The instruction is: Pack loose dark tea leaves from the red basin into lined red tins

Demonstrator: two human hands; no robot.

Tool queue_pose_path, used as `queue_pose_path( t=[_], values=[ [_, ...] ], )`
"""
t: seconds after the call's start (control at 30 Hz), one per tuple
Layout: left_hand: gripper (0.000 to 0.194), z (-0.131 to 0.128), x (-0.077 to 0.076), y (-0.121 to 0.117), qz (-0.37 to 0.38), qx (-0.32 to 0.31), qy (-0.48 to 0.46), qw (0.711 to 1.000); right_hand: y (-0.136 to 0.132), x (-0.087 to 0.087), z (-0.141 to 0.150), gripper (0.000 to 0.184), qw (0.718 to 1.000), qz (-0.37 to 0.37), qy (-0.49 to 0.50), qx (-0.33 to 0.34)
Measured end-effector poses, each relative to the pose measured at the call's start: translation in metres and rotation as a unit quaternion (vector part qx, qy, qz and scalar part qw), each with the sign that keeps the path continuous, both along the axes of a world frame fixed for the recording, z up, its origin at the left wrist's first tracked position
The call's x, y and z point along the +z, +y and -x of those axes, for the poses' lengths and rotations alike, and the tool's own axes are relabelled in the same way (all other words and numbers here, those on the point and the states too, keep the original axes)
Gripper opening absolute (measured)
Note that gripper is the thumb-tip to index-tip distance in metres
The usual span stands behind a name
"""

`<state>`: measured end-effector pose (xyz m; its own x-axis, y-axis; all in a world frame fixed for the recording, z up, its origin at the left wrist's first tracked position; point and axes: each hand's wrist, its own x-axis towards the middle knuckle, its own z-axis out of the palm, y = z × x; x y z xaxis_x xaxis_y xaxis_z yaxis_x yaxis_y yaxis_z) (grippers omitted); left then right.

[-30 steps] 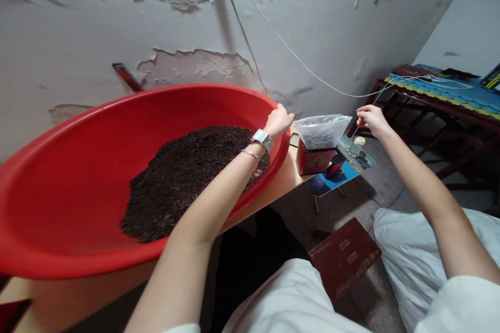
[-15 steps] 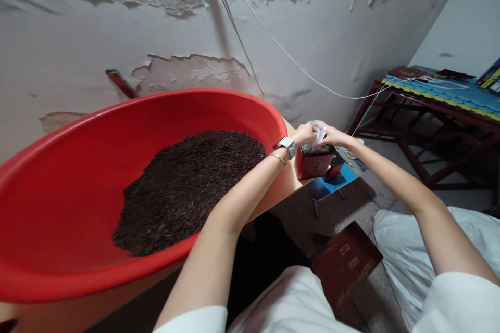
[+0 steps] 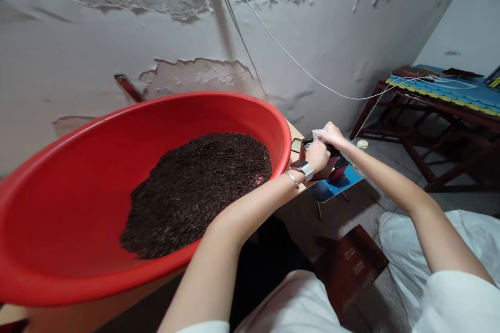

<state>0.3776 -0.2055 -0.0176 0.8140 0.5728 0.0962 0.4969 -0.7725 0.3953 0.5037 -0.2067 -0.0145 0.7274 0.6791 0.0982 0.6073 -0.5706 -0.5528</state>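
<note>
A small dark red box (image 3: 327,168) stands at the right end of the table, with a clear plastic bag (image 3: 317,134) rising from its open top. My right hand (image 3: 332,134) is closed on the upper edge of the bag. Lower down, over the box's near side, my left hand (image 3: 317,156) curls against the bag; its fingertips are hidden. A large red basin (image 3: 250,98) to the left holds a heap of dark, dry, shredded leaves (image 3: 199,187) that look like loose tea, with a small pinkish patch near its right side.
Behind the box, a second dark red box (image 3: 339,170) sits on a low blue-topped table (image 3: 332,187). A brown carton (image 3: 351,265) and a white sack (image 3: 406,244) are on the floor. A white cable (image 3: 297,62) hangs along the peeling wall toward a dark red bench (image 3: 390,130).
My left hand has moved down and slightly right, from the bag's top to the near side of the box. My right hand has risen slightly with the bag's edge. The view has shifted a little.
</note>
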Motion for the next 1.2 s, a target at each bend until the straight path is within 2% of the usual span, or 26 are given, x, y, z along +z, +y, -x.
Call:
queue_pose_path(
  t=[0.07, 0.13, 0.17, 0.2, 0.27, 0.33, 0.4, 0.43, 0.5, 0.57, 0.67, 0.73, 0.83, 0.93, 1.0, 1.07, 1.13, 1.2],
  values=[
    [0.03, -0.009, -0.004, -0.009, -0.018, 0.031, -0.001, 0.999, -0.004, 0.006, -0.003, 0.039, 0.997, -0.036, 0.068, 0.012],
    [0.032, -0.016, -0.005, -0.01, -0.02, 0.049, -0.002, 0.999, -0.011, 0.015, -0.005, 0.025, 0.991, -0.032, 0.123, 0.053],
    [0.031, -0.018, -0.004, -0.007, -0.015, 0.051, -0.005, 0.999, -0.015, 0.019, -0.005, 0.016, 0.99, -0.012, 0.118, 0.077],
    [0.031, -0.02, -0.003, -0.003, -0.008, 0.047, -0.007, 0.999, -0.019, 0.024, -0.006, 0.013, 0.992, 0.007, 0.08, 0.101],
    [0.031, -0.023, -0.002, 0.008, 0.005, 0.025, -0.01, 1.0, -0.027, 0.03, -0.008, 0.017, 0.984, 0.035, -0.068, 0.16],
    [0.028, -0.025, -0.001, 0.022, 0.018, -0.002, -0.007, 1.0, -0.035, 0.031, -0.01, 0.028, 0.944, 0.063, -0.209, 0.247],
    [0.023, -0.026, 0.002, 0.036, 0.036, -0.021, 0.006, 0.999, -0.04, 0.027, -0.012, 0.037, 0.903, 0.104, -0.255, 0.329],
    [0.021, -0.026, 0.003, 0.042, 0.046, -0.028, 0.014, 0.998, -0.041, 0.024, -0.012, 0.035, 0.895, 0.127, -0.252, 0.346],
    [0.02, -0.025, 0.007, 0.049, 0.06, -0.037, 0.028, 0.997, -0.041, 0.017, -0.01, 0.024, 0.902, 0.156, -0.236, 0.327],
    [0.022, -0.023, 0.009, 0.05, 0.063, -0.043, 0.039, 0.996, -0.036, 0.01, -0.007, 0.02, 0.927, 0.164, -0.214, 0.26],
    [0.025, -0.019, 0.008, 0.038, 0.049, -0.065, 0.055, 0.995, -0.026, 0.001, -0.001, 0.021, 0.961, 0.177, -0.16, 0.144],
    [0.034, -0.017, 0.003, 0.027, 0.033, -0.091, 0.062, 0.993, -0.021, -0.004, 0.001, 0.022, 0.967, 0.197, -0.124, 0.098],
    [0.051, -0.012, -0.006, 0.018, 0.013, -0.124, 0.073, 0.989, -0.017, -0.004, -0.001, 0.02, 0.963, 0.219, -0.117, 0.103],
    [0.061, -0.009, -0.016, 0.018, -0.029, -0.162, 0.088, 0.982, -0.016, 0.008, -0.015, 0.015, 0.957, 0.226, -0.048, 0.176],
    [0.057, -0.01, -0.02, 0.018, -0.085, -0.175, 0.102, 0.976, -0.013, 0.018, -0.032, 0.021, 0.969, 0.157, -0.006, 0.189],
    [0.045, -0.012, -0.024, 0.015, -0.125, -0.17, 0.114, 0.971, -0.008, 0.021, -0.053, 0.028, 0.987, 0.042, -0.058, 0.146],
    [0.036, -0.017, -0.026, 0.012, -0.129, -0.162, 0.118, 0.971, -0.002, 0.013, -0.072, 0.032, 0.985, -0.015, -0.136, 0.109],
    [0.033, -0.021, -0.027, 0.011, -0.122, -0.167, 0.129, 0.97, 0.002, -0.006, -0.081, 0.034, 0.98, 0.014, -0.155, 0.127]
  ],
)
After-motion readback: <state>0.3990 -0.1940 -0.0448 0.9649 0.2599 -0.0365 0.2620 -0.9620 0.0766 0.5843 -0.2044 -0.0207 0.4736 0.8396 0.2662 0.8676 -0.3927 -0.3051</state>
